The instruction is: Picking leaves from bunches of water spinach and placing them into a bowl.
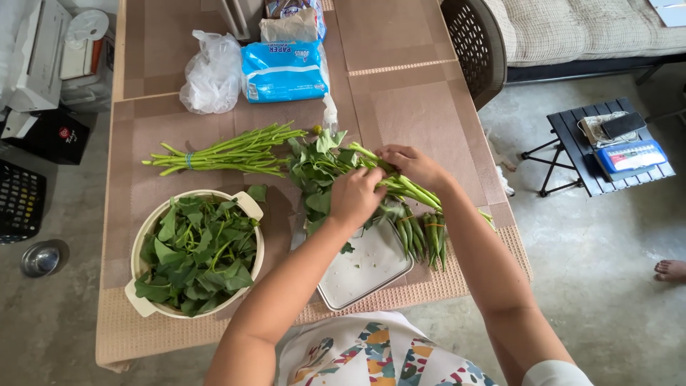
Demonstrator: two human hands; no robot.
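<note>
My left hand (355,196) and my right hand (411,166) both grip a bunch of green leafy stems (400,187) held over a square metal tray (368,270). The stems' leaves (318,168) spread to the left of my hands. A cream pot (146,309) at the front left is full of plucked green leaves (196,251). A tied bundle of bare green stalks (229,151) lies behind the pot. More stalks and green okra (427,239) rest by my right forearm.
A blue-and-white pack (284,69), a white plastic bag (211,75) and a paper bag (289,27) sit at the table's far end. A dark woven chair (471,43) stands at the far right corner. A small folding stool (607,146) with items is on the floor right.
</note>
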